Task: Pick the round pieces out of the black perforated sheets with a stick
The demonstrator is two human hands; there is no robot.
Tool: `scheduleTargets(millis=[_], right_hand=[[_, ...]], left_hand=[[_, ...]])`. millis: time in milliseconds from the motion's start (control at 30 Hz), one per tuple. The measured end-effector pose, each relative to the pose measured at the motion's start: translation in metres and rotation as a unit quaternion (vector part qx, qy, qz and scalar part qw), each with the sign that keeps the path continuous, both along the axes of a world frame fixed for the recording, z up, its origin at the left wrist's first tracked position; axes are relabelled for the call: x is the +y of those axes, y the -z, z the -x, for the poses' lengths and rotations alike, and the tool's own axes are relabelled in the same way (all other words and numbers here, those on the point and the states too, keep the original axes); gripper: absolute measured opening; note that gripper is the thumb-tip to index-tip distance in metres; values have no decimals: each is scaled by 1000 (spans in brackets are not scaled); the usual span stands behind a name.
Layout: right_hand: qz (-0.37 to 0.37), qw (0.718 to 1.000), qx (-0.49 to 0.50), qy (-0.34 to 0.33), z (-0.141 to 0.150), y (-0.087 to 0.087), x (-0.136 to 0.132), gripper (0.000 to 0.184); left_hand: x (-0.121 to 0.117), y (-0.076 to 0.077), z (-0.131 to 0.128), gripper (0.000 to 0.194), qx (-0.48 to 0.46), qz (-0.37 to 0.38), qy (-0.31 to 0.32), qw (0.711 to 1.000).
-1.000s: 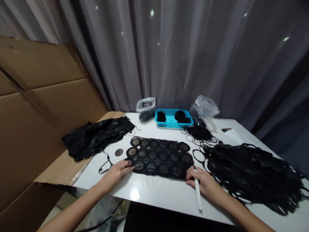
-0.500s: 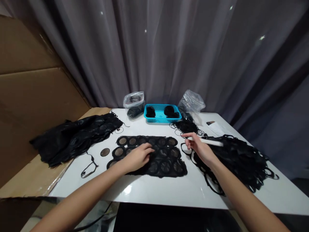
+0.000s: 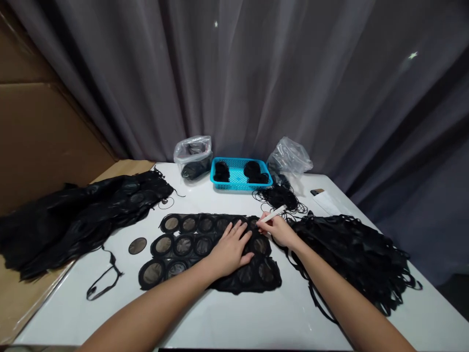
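Here, left hand (image 3: 230,252) on black mesh (image 3: 183,246), white stick (image 3: 273,213) in right hand (image 3: 280,231).

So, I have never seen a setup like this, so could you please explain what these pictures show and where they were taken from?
There is no machine here: these are a person's two bare hands, filmed by one camera worn on the head, looking forward and down. On the white table lies a black sheet of round mesh discs. The left hand rests flat on it, while the right hand holds a slim white stick, perhaps a marker. Beyond them sits a blue plastic basket holding black coils. A tangled black heap lies on the right, and a second heap on the left.
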State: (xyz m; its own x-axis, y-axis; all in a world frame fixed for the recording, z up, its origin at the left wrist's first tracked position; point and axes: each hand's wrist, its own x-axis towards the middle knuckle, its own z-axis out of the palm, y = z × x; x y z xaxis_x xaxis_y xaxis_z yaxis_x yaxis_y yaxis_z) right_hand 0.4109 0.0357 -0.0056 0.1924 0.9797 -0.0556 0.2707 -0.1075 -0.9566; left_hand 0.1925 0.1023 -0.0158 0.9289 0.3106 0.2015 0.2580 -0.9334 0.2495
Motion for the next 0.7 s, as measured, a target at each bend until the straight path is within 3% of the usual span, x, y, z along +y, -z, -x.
scheduleTargets(millis=[700], right_hand=[[3,997,-80,17,-1,-7,-3,22]], left_hand=[[0,-7,-3,58,27,11,10,1000]])
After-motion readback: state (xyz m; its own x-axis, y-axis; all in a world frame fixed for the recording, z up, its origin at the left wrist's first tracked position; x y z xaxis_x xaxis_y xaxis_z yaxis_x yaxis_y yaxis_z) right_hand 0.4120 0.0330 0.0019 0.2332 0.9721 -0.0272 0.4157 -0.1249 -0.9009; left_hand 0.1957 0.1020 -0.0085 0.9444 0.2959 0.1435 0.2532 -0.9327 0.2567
